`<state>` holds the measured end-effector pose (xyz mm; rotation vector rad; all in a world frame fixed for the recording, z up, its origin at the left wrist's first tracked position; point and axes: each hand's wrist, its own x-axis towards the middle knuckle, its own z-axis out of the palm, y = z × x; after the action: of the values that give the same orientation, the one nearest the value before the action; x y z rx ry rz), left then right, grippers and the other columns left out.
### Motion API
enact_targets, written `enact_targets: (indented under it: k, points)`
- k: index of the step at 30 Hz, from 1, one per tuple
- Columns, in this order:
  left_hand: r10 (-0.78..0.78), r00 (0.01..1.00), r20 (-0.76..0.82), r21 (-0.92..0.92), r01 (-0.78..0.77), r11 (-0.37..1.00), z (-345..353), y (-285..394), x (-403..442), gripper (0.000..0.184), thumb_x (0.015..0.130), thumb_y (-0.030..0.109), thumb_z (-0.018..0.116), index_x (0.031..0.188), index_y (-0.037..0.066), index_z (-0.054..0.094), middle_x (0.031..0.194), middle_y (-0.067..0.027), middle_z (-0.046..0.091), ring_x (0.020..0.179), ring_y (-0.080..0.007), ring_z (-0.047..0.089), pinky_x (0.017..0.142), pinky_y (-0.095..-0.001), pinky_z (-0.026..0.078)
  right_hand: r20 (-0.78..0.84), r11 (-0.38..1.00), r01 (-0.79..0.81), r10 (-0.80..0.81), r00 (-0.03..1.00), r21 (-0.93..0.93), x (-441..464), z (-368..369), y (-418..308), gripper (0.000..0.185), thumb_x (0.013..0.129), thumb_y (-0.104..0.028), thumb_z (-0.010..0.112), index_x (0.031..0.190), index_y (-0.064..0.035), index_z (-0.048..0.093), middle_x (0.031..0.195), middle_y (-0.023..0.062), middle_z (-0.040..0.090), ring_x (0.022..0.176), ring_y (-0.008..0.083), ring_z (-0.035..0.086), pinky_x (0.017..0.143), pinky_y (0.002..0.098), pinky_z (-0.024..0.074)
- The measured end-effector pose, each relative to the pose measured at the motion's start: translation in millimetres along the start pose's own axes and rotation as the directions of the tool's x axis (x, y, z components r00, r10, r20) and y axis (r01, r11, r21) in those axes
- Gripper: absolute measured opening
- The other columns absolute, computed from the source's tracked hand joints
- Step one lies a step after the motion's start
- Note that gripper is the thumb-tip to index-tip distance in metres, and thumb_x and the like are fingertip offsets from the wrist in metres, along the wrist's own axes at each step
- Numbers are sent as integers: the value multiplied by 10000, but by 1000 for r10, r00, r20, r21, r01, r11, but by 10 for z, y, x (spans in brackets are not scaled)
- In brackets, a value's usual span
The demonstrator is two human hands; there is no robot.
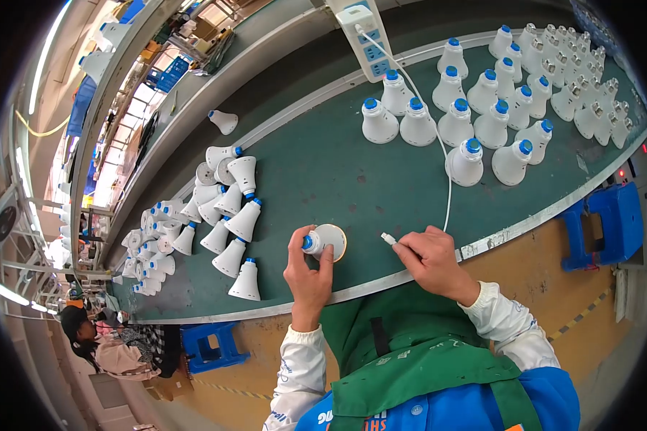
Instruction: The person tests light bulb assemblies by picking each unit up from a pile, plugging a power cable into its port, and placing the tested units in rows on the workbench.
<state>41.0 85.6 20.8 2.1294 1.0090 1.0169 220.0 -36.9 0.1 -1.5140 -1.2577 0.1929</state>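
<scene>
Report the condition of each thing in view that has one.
White cone-shaped lamp with blue cap: held in left hand, rim glowing.
Small white cable plug: held in right hand, unplugged.
White adapter: plugged into white power strip.
White blue-capped lamps at right: upright, capped.
White silver-ended lamps at far right: no blue caps, clustered.
White blue-capped lamps at left: jumbled, many on their sides.
Blue plastic stool at right: unoccupied.

Worktop (316, 179) was dark green. Held bulb (331, 241) was white with a blue cap (308, 243), cable (448, 194) white too. Apron (424, 386) was green, floor tape (581, 314) striped yellow and dark.
</scene>
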Motion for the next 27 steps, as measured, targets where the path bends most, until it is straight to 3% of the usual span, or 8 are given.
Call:
enact_targets:
  k: [6,8,13,16,18,20,22,27]
  points:
    - [-22,1000,22,32,21,999,-9,6,0,426,788,50,673,1176,23,499,1090,-142,600,910,-220,616,779,-319,501,80,1000,23,-23,997,0,-14,-30,33,91,769,-53,657,710,-42,588,560,28,547,460,198,462,517,315,326]
    - [-23,1000,19,3,23,1000,-9,-9,-12,420,792,49,673,1173,17,498,1094,-146,598,916,-221,613,788,-320,501,16,997,74,-74,997,14,-7,-2,39,182,778,-74,656,660,-75,518,487,40,464,440,228,462,494,332,306]
    - [-22,999,32,4,22,1000,-22,39,52,409,803,41,666,1171,-1,493,1079,-148,599,915,-227,611,813,-325,497,45,995,97,-98,994,21,-9,-25,25,187,759,-78,667,650,-78,515,488,46,459,444,228,465,498,332,315]
    - [-32,994,101,-56,37,998,89,147,201,478,802,-15,640,1224,2,416,1140,-162,586,963,-185,599,844,-310,505,49,991,131,-132,990,17,-22,-38,44,199,751,-91,669,634,-86,509,489,43,450,442,219,460,501,329,320]
    - [19,990,141,-76,-8,997,291,283,421,424,771,38,692,1155,26,515,1030,-108,607,870,-183,618,787,-296,497,70,981,191,-189,980,-22,-30,-42,52,208,761,-108,662,626,-92,505,493,40,450,440,212,458,506,325,324]
    - [128,974,187,-68,-117,991,561,379,625,401,736,67,715,1100,38,548,1015,-119,613,854,-203,631,748,-300,496,71,980,194,-191,979,-42,-40,-33,50,216,766,-124,659,622,-96,500,506,37,467,450,203,471,511,323,328]
    - [227,940,254,-85,-212,974,831,423,792,407,732,-8,692,1108,18,538,1023,-80,626,874,-130,606,790,-276,495,72,987,162,-162,984,5,-39,-36,48,219,767,-127,658,621,-96,498,514,36,477,462,199,483,514,322,329]
    - [261,901,348,-167,-214,962,1245,561,1005,423,724,27,708,1113,39,542,971,-80,618,817,-144,593,731,-263,480,49,984,170,-167,985,-52,-43,-58,44,213,764,-126,660,626,-96,500,511,31,483,467,198,496,529,327,336]
